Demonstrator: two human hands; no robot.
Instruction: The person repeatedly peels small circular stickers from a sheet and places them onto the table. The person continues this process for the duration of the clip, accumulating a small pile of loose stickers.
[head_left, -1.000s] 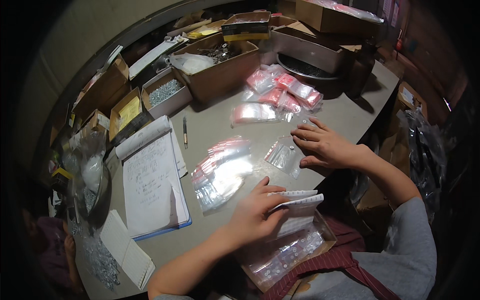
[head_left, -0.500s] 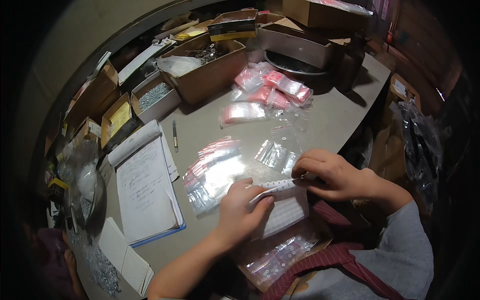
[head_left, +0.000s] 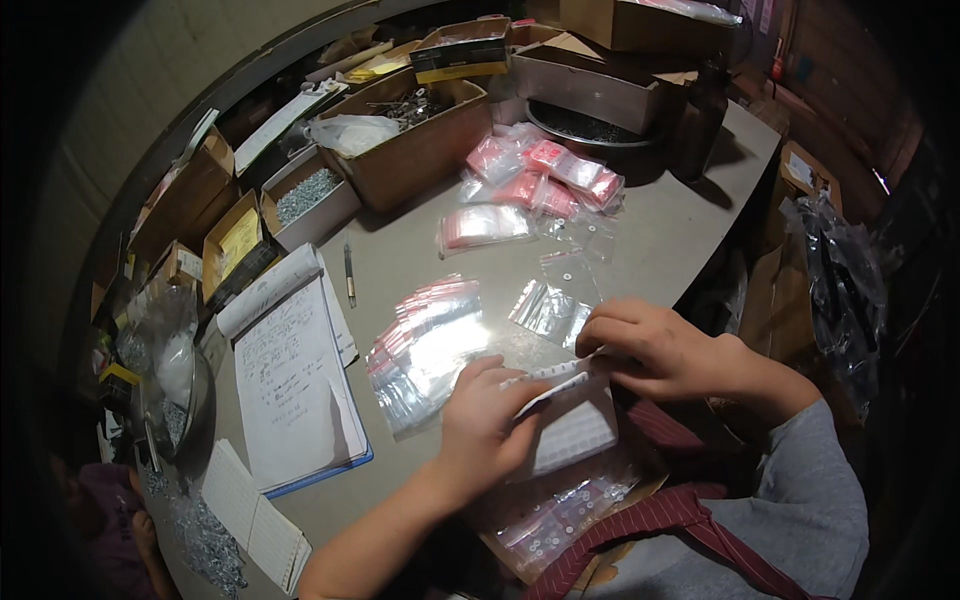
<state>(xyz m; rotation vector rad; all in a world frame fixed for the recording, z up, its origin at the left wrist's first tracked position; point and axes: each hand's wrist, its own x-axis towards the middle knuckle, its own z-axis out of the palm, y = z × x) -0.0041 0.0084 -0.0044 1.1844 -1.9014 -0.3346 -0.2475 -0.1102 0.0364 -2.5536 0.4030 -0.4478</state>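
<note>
A white sheet [head_left: 578,432] with rows of small round marks is folded or curled over along its top edge, above an open box on my lap side. My left hand [head_left: 486,415] is closed on the left end of that edge, thumb in front. At the right end, my right hand [head_left: 650,350] pinches the same edge; its fingertips are partly hidden. Below the sheet, clear bags with small white round pieces [head_left: 560,515] lie in the cardboard box [head_left: 645,492]. Just beyond my hands are a fan of clear zip bags [head_left: 425,335] and loose clear bags [head_left: 552,312].
Pink-and-clear bag packs [head_left: 545,180] lie farther back. A written notepad [head_left: 300,380], a pen [head_left: 349,275] and a small notebook [head_left: 255,515] are on the left. Boxes of metal parts [head_left: 308,195] line the back; a dark bottle [head_left: 703,125] stands right. Another person's hand [head_left: 145,535] shows lower left.
The sheet's folded top edge has tilted and turned slightly between my hands, showing less of its marked strip. Both hands keep their grip, and the right has shifted slightly left.
</note>
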